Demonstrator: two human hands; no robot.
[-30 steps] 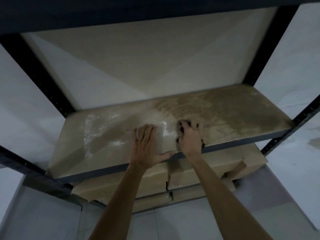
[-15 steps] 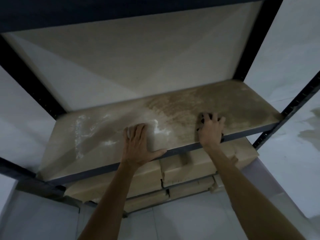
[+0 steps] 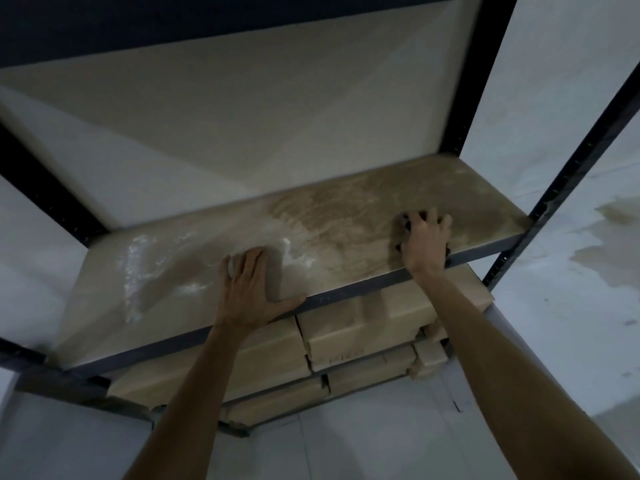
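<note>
A beige shelf board with wet, shiny streaks on its left half lies in a dark metal rack. My left hand rests flat on the board near its front edge, fingers straight and thumb along the edge. My right hand presses a dark cloth onto the board's right part, fingers curled over it. Only small dark bits of the cloth show around the fingers.
Dark rack posts stand at the right and left. Several tan cardboard boxes are stacked below the shelf. A pale wall stands behind the rack, and the light floor at the right carries wet stains.
My right hand has slid the cloth to the right along the board. My left hand has stayed in place on the front edge.
</note>
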